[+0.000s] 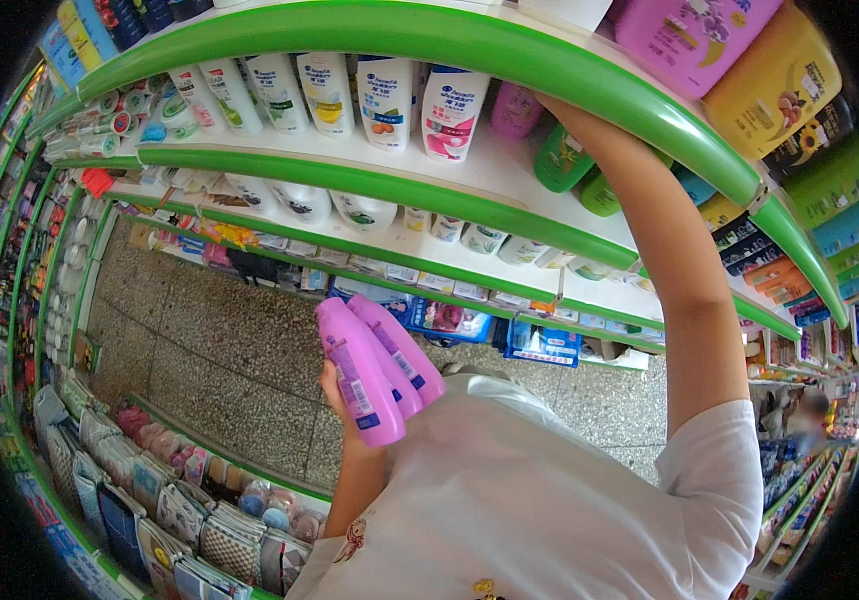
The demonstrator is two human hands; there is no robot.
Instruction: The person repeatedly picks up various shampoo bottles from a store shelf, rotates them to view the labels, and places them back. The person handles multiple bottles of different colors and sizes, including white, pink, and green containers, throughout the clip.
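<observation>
My left hand [333,390] is wrapped around three pink plastic bottles [360,375], bunched side by side against my shirt front. Each has a dark blue band low on its body, and barcodes face me. My right forearm [609,157] reaches up into a white shelf with a green edge; the hand itself is hidden behind the upper shelf's rim. Closest to that wrist stands another pink bottle [516,111], its top hidden by the rim. Green bottles [561,159] sit just beside the forearm.
Head & Shoulders bottles [384,105] line the same shelf to the left. Large coloured bottles [774,75] stand above the green shelf rim [429,30]. Blue packs [542,341] stick out low down. Behind my left arm, folded textiles [231,544] fill a low shelf. A blurred person [812,420] is far right.
</observation>
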